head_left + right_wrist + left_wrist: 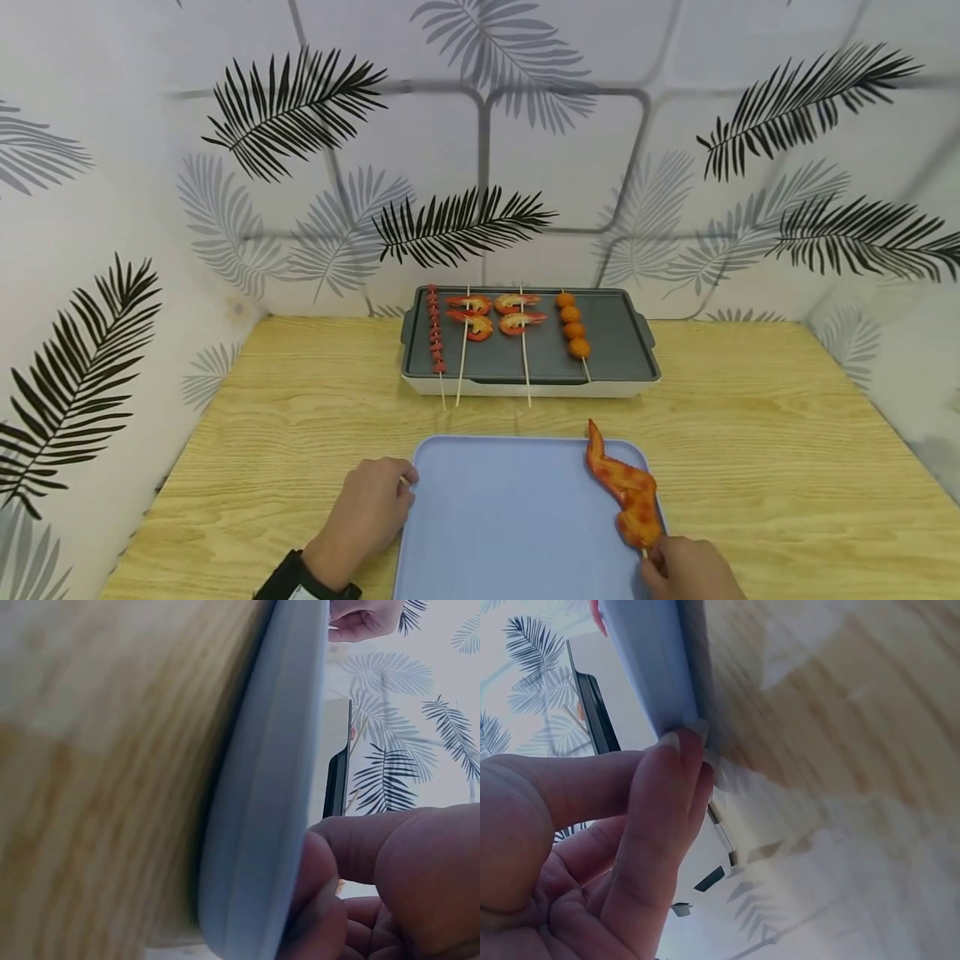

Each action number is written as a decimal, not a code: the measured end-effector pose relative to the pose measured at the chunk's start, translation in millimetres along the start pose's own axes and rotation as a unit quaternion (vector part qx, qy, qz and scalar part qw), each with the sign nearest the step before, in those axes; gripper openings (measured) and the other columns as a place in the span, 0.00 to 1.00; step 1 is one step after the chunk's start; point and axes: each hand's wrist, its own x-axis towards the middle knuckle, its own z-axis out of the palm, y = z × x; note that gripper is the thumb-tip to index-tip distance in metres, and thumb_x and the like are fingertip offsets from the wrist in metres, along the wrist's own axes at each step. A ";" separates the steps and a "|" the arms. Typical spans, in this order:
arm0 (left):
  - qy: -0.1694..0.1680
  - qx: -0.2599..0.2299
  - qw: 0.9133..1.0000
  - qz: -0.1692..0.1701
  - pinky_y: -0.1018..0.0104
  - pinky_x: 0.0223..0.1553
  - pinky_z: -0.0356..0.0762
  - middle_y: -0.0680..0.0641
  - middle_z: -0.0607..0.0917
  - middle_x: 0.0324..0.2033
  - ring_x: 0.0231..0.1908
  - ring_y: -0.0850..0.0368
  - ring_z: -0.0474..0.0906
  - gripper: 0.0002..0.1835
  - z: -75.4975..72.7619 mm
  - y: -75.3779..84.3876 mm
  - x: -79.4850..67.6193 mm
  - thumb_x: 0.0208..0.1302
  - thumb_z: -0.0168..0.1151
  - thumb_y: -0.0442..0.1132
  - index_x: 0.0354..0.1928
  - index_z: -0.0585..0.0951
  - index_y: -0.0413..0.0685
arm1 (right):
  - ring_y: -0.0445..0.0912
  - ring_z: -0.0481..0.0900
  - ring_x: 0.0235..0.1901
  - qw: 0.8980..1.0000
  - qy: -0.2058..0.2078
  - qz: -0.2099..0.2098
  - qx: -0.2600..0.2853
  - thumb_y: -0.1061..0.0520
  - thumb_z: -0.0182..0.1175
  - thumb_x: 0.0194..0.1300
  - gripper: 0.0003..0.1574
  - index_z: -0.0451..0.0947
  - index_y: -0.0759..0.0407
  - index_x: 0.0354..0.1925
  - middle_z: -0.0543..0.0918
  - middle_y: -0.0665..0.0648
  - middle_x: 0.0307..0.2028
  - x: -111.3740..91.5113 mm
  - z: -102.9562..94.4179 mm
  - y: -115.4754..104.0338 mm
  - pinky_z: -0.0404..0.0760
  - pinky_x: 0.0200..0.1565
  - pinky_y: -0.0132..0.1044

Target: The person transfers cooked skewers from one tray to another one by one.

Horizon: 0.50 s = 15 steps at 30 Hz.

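Note:
A pale blue rectangular tray (517,517) lies on the table in the head view. At its left rim my left hand (375,504) pinches the edge between thumb and fingertips, as the left wrist view shows close up. A chicken wing skewer (626,483) lies along the tray's right side, its tip poking over the far rim. My right hand (693,568) pinches the short stick at its near end, right at the tray's right rim. In the right wrist view, the thumb and fingers (319,919) are partly hidden behind the tray wall.
Behind the tray stands a dark grill pan (611,333) with a white base. On it lie a thin red meat skewer (435,329), two shrimp skewers (470,325) and an orange ball skewer (572,325), with sticks toward me. A leaf-patterned wall (555,167) rises behind the wooden table (765,433).

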 end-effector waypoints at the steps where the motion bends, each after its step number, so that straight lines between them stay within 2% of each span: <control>1: 0.000 0.001 1.000 0.001 0.69 0.24 0.72 0.52 0.81 0.23 0.22 0.63 0.72 0.06 0.0 0.2 0.1 0.57 0.65 0.27 0.38 0.85 0.40 | 0.41 0.63 0.15 1.000 -0.004 0.001 -0.003 0.60 0.65 0.56 0.17 0.71 0.54 0.15 0.65 0.47 0.12 0.1 -0.3 -0.5 0.59 0.23 0.33; 10: 0.001 0.005 1.000 -0.002 0.68 0.24 0.73 0.51 0.82 0.25 0.23 0.63 0.73 0.06 -0.6 2.8 -0.4 0.57 0.65 0.27 0.37 0.85 0.40 | 0.41 0.64 0.15 1.000 -0.021 0.014 -0.018 0.58 0.64 0.58 0.19 0.69 0.54 0.15 0.65 0.47 0.12 -1.5 -3.5 -3.8 0.60 0.23 0.34; 15: -0.004 0.005 1.000 -0.006 0.68 0.24 0.72 0.51 0.82 0.25 0.23 0.62 0.72 0.06 -0.2 3.4 -0.6 0.58 0.65 0.27 0.37 0.85 0.40 | 0.42 0.67 0.16 0.999 -0.040 0.031 -0.014 0.52 0.63 0.64 0.18 0.77 0.55 0.19 0.69 0.49 0.13 0.0 -11.3 -6.6 0.64 0.23 0.34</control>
